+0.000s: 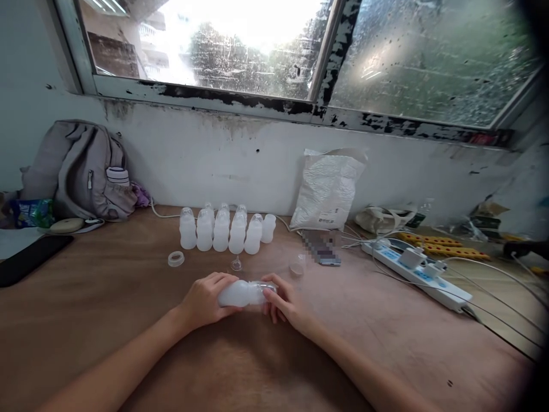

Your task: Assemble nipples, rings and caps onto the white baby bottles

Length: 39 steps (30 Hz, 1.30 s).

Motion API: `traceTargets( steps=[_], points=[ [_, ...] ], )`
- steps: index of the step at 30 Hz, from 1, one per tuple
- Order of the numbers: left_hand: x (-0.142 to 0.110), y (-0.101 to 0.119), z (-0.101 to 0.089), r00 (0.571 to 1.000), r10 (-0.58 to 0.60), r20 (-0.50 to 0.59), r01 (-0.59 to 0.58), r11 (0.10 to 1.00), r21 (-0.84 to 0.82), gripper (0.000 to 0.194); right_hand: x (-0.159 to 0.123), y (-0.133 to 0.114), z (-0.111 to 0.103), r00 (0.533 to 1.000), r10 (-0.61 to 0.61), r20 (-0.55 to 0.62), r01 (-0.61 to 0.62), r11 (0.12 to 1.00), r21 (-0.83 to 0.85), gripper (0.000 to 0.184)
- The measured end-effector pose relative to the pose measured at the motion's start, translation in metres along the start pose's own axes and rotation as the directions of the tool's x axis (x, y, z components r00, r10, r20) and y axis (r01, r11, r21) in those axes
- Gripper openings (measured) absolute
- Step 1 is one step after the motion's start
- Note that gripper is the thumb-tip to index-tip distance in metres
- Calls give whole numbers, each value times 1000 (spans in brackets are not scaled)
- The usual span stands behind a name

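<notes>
A frosted white baby bottle [235, 293] with a clear cap lies sideways between my two hands, just above the table. My left hand [210, 298] wraps round its base end. At the cap end, my right hand [283, 302] grips with thumb and fingers. Just beyond them on the table sit a clear bottle nipple [236, 264], a white collar ring [175, 259] to the left and a clear cap [297, 265] to the right. Several similar bottles [221, 230] stand upright in a cluster farther back; the rightmost one [268, 229] has no cap.
Against the wall stand a grey backpack [86, 171] at left and a white plastic mailer bag [328, 189]. A phone [328, 252] lies before the bag. On the right a white power strip [429, 280] trails cables. A black flat object [36, 257] lies far left.
</notes>
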<state>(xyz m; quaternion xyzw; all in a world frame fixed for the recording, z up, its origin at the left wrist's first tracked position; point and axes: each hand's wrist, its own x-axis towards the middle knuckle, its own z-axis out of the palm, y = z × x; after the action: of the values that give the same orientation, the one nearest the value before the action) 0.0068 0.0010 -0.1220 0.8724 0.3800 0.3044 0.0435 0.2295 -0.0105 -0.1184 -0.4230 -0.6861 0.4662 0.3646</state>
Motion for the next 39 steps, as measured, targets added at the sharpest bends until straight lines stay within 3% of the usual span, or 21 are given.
traceTargets(
  steps=[2,6,10,12,16,20,26,34,37,39],
  points=[
    [-1,1,0,998,57,-2,-57,998,-25,47,-3,-3,-1,999,-29,21,30,998,-50,24],
    [-3,7,2,987,160,-17,-160,986,-36,49,-10,-8,1,989,-140,-54,132,984,-123,25],
    [-5,18,2,977,206,-55,-206,978,-8,48,-15,-6,10,988,-63,-138,65,998,14,37],
    [-5,24,2,972,228,-63,-228,974,8,46,-17,-4,14,973,-80,-216,83,997,5,39],
    [-6,37,0,965,246,-93,-245,969,23,42,-24,-3,19,921,-233,-312,203,971,-127,37],
    [-8,42,3,950,286,-127,-279,958,72,40,-28,-3,20,897,-302,-324,262,951,-163,33],
    [-11,39,11,903,367,-222,-343,929,141,46,-28,-11,23,881,-309,-358,279,951,-136,28],
    [-11,48,8,854,437,-284,-397,898,189,51,-37,-6,24,786,-484,-383,390,871,-299,26],
    [-13,49,8,851,439,-287,-400,897,188,54,-38,-8,24,760,-527,-380,421,845,-330,29],
    [-13,50,9,871,403,-281,-369,914,167,55,-35,-18,23,774,-519,-363,412,848,-334,31]
  ],
)
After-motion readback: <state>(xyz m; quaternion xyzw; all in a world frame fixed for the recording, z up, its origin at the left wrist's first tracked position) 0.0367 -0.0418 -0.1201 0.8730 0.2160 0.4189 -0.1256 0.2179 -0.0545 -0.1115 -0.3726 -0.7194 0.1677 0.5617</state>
